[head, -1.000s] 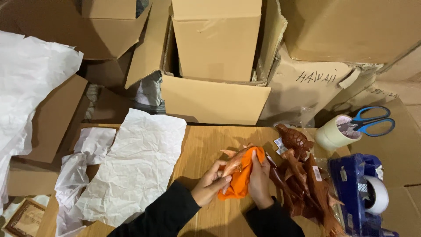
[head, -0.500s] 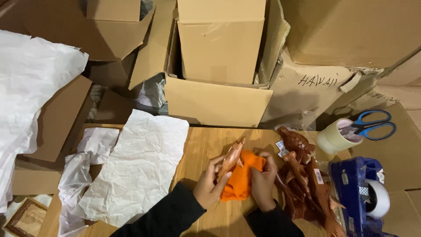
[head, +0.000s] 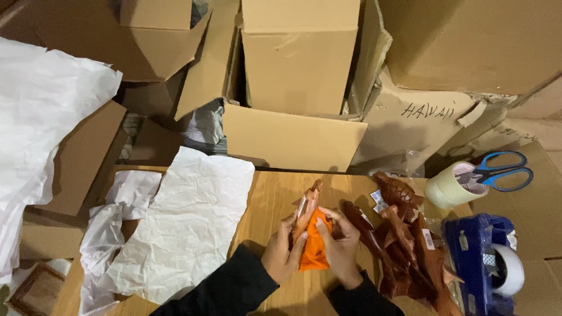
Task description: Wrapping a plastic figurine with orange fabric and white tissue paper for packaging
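Head view shows the left hand [head: 282,253] and right hand [head: 339,246] both gripping a wooden carving [head: 307,205] and orange cloth [head: 313,246] over the table [head: 269,205], between crumpled white paper [head: 187,222] and piled carvings [head: 410,246].

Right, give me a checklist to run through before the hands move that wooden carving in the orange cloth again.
1. Left hand grips brown wooden carving: ok.
2. Right hand holds orange cloth: ok.
3. Cloth covers whole carving: not ok, the top sticks out.
4. Crumpled white paper sheet flat beside the hands: ok.
5. Pile of dark wooden carvings apart from the hands: cannot tell.
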